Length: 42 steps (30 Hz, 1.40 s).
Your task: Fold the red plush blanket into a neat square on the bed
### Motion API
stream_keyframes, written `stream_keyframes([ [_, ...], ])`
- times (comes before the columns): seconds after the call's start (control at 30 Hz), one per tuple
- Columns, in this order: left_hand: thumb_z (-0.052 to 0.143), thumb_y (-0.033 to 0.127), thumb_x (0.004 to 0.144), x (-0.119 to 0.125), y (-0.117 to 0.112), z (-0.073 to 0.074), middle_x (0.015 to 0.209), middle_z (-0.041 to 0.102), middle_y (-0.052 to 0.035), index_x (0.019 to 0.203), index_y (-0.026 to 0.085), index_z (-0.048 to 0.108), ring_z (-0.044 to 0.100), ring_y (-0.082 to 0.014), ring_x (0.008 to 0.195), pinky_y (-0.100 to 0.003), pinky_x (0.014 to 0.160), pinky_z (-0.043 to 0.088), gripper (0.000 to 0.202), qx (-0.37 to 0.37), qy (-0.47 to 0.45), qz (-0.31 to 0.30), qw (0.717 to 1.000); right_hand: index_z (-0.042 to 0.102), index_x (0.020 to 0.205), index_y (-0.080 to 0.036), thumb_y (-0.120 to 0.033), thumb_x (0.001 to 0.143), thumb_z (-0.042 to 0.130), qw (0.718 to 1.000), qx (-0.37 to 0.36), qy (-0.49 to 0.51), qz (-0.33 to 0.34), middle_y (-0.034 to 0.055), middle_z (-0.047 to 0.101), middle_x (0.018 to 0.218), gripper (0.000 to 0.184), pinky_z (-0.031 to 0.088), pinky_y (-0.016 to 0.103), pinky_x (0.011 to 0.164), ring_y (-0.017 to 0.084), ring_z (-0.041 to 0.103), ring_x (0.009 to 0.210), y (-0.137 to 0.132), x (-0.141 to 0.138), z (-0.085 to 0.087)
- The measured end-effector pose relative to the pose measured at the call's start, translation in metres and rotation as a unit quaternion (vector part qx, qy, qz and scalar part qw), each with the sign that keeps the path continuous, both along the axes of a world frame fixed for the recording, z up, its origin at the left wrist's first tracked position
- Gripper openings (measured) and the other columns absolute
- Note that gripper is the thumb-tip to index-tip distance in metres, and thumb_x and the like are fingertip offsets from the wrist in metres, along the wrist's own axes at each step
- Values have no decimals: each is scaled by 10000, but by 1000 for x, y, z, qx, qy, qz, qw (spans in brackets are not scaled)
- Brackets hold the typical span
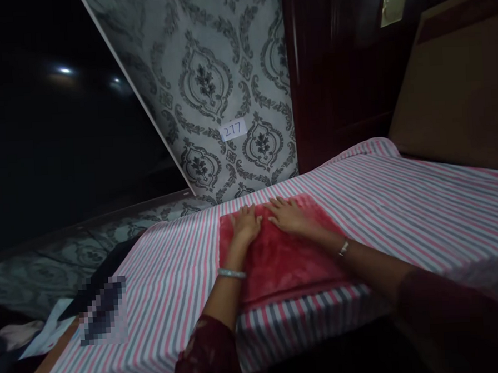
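A folded red fluffy cloth (278,260) lies on a bed covered with a pink, grey and white striped sheet (400,201). My left hand (246,223) rests flat on the far part of the cloth, fingers stretched out. My right hand (290,215) lies flat beside it on the cloth, fingers spread, almost touching the left. Neither hand holds anything. Bangles sit on both wrists.
A patterned grey wall (210,83) with a small label reading 277 (233,130) stands behind the bed. Dark wood panelling (335,76) and a brown headboard (457,97) are at the right. Dark clothes and papers (48,330) lie at the lower left.
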<state>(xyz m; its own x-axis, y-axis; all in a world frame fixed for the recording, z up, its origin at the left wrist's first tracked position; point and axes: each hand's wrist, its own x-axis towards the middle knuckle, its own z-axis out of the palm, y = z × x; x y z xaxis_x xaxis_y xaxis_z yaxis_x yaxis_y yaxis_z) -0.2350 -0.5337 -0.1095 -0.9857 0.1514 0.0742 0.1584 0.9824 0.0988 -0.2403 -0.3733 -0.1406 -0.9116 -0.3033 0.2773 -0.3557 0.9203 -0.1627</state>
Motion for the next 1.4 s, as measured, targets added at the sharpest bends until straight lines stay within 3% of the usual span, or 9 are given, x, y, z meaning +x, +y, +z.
stream_keyframes([
  [0.13,302,502,997,-29,-10,-28,1618,325,-104,1523,270,382,225,-350,1503,-681,1178,99,581,-53,16,30,998,435,1509,-254,-462,1009,354,1000,11,-6,-9,106,377,1584,547,226,596,1158,327,300,1464,-11,-26,-22],
  [0.23,263,547,993,-35,-19,-52,1598,359,-124,1527,271,382,277,-380,1475,-709,1158,116,613,-56,26,41,997,449,1502,-244,-496,1013,341,1000,-4,2,-1,113,427,1553,560,209,581,1168,313,347,1440,-9,-34,-46],
  [0.3,259,555,990,-37,-20,-60,1590,373,-127,1523,276,391,292,-379,1467,-705,1160,122,616,-58,37,37,997,438,1509,-244,-505,1016,330,1000,-13,6,7,113,427,1553,568,199,588,1169,310,342,1442,-7,-37,-56],
  [0.57,284,513,996,-41,-18,-58,1562,418,-131,1510,264,420,329,-389,1444,-718,1151,159,587,-71,52,39,995,452,1497,-265,-508,1021,328,1000,-20,-3,-1,103,448,1539,548,218,558,1171,290,369,1425,-1,-40,-45],
  [0.8,296,514,994,-43,-16,-60,1553,432,-119,1508,265,417,336,-385,1436,-725,1146,153,584,-58,63,35,996,516,1438,-238,-478,1018,335,988,-24,9,-149,119,488,1504,517,228,615,1133,323,376,1397,38,-49,-49],
  [1.03,295,529,985,-34,-21,-51,1518,469,-134,1494,226,430,362,-347,1423,-679,1179,142,608,-45,72,38,996,522,1429,-228,-477,1012,326,988,-25,25,-150,116,521,1472,524,274,599,1104,325,401,1360,40,-45,-54],
  [1.2,244,561,982,-31,-45,-51,1629,301,-107,1543,229,339,192,-342,1509,-702,1153,200,659,-32,18,81,996,515,1433,-231,-479,1014,306,987,-21,28,-154,123,508,1481,530,270,616,1094,335,411,1348,42,-47,-58],
  [1.3,233,582,975,-33,-56,-57,1661,218,-84,1562,223,298,143,-347,1523,-644,1134,314,691,13,-5,99,995,508,1438,-229,-484,1013,299,988,-22,23,-151,126,499,1489,538,257,617,1099,339,407,1350,43,-48,-61],
  [1.4,263,578,974,-34,-59,-62,1646,259,-104,1550,204,331,197,-356,1509,-552,1164,317,690,33,5,86,996,507,1439,-223,-481,1011,297,988,-25,25,-149,133,498,1489,542,257,614,1101,339,410,1349,42,-46,-61],
])
